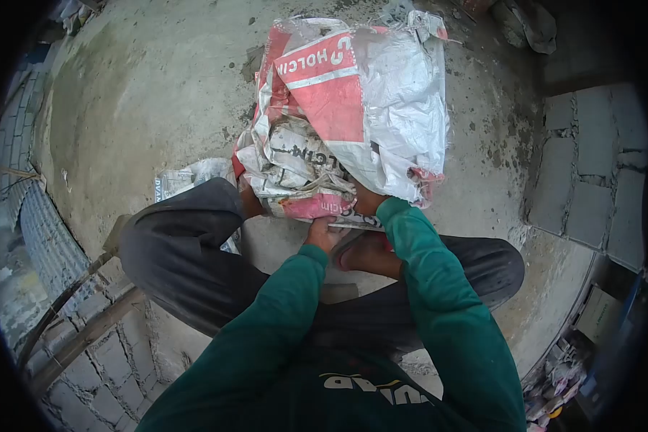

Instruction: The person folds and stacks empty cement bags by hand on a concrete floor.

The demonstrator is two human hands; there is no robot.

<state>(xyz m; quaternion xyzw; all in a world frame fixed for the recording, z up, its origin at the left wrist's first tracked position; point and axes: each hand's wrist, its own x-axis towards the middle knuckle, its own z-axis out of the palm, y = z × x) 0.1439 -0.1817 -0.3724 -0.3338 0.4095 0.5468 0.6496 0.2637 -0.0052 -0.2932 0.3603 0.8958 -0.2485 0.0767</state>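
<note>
Several empty cement sacks lie piled in front of my crossed legs. On top is a red and white woven sack (320, 101) with its edge folded over. A dirty, crumpled paper-like cement sack (302, 155) lies below it, nearer to me. My left hand (324, 234) is closed on the near edge of the pile, its thumb against the sack. Just to the right, my right hand (368, 201) reaches in at the near edge of the pile; its fingers are hidden by the sack's folds.
Another printed sack (187, 176) lies on the concrete floor (158, 86) by my left knee. Grey hollow blocks (590, 173) are stacked at the right. More blocks (108, 367), a wooden pole (86, 335) and corrugated sheeting (54, 230) are at the left.
</note>
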